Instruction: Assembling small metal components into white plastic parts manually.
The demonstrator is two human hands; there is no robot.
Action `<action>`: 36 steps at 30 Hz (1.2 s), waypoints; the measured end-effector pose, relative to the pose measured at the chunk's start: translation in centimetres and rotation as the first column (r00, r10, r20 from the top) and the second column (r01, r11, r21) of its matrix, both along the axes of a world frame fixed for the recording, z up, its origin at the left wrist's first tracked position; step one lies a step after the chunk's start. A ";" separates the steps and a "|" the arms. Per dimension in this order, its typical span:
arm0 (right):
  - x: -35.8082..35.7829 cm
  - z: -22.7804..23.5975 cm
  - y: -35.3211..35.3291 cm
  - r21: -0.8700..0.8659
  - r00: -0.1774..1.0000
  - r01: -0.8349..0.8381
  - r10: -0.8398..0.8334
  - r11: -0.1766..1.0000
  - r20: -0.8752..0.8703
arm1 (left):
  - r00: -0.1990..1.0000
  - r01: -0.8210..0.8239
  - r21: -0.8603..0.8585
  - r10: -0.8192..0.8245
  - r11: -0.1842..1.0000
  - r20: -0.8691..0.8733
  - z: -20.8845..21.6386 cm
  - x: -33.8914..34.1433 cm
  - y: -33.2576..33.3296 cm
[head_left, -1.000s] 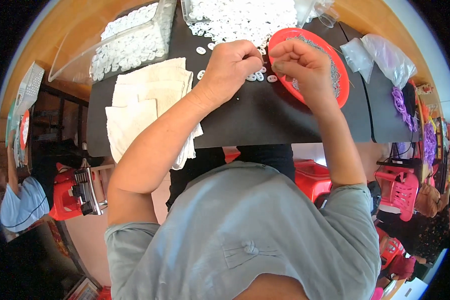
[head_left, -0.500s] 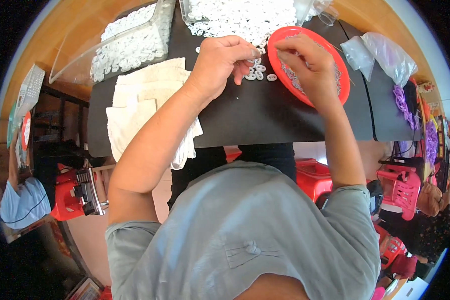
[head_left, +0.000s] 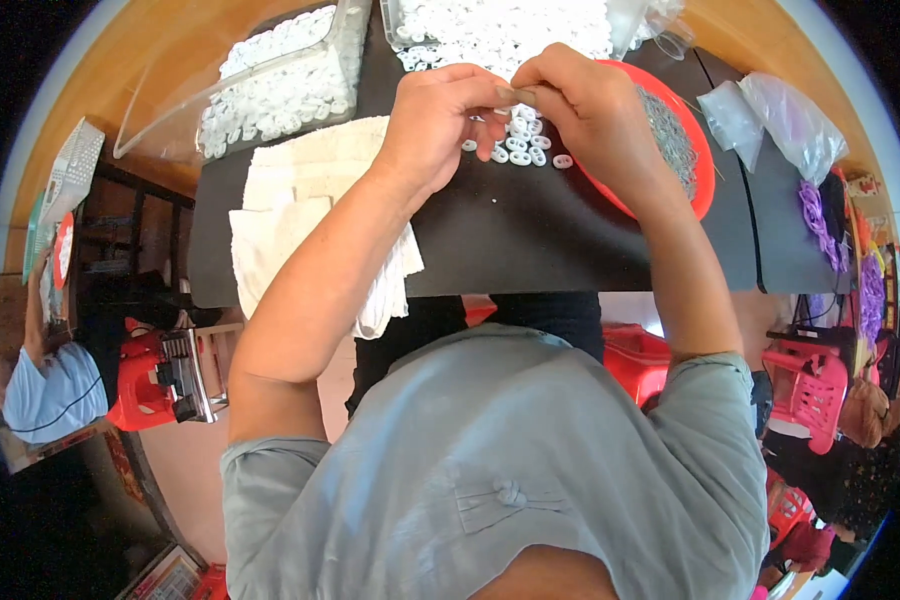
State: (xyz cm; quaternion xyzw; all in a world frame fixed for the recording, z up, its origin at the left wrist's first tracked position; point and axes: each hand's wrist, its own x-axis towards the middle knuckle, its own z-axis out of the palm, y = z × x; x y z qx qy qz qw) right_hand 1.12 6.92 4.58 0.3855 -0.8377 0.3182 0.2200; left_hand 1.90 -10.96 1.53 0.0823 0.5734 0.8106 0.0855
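My left hand (head_left: 435,125) is closed in a pinch above the dark table (head_left: 550,240). At its fingertips it meets my right hand (head_left: 592,112), which is pinching too. Whatever sits between the fingertips is too small to make out. Just under the hands lie several small white oval plastic pieces with two holes each (head_left: 519,157). Beside and partly beneath my right hand is a red oval basin (head_left: 707,180) full of thin grey metal bits (head_left: 673,140). My right wrist hides part of its near left side.
A cream cloth (head_left: 300,175) lies under my left forearm. Clear bins of white pieces (head_left: 280,95) stand at the far left and far middle (head_left: 500,25). Clear plastic bags (head_left: 795,125) and purple cord (head_left: 818,228) are to the right. At far left a person in light blue (head_left: 55,390) appears.
My right hand has moved left from over the red basin to my left hand, and their fingertips now touch. The whole view has shifted slightly.
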 end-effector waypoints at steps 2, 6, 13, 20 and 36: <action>-0.2 0.1 -0.2 -0.016 1.000 -0.015 0.015 1.000 0.006 | 1.000 -0.002 0.032 0.002 0.999 -0.009 -0.1 -0.2 -0.1; -0.4 0.2 -0.9 -0.008 0.998 -0.022 0.021 1.000 -0.065 | 1.000 0.003 0.155 -0.005 0.988 0.015 0.2 -0.2 -0.5; -1.1 -1.5 -0.4 -0.413 0.896 0.139 0.063 0.900 0.440 | 0.999 -0.032 0.069 0.034 0.997 -0.024 0.4 0.0 -0.2; -0.1 -1.9 -2.0 -0.577 0.695 0.274 0.256 0.770 0.672 | 0.973 -0.204 0.017 0.205 0.979 -0.110 0.4 0.1 0.3; -0.5 -3.1 -2.4 -0.623 0.856 0.247 0.133 0.742 0.499 | 0.967 -0.253 -0.016 0.253 0.967 -0.012 0.3 0.0 0.5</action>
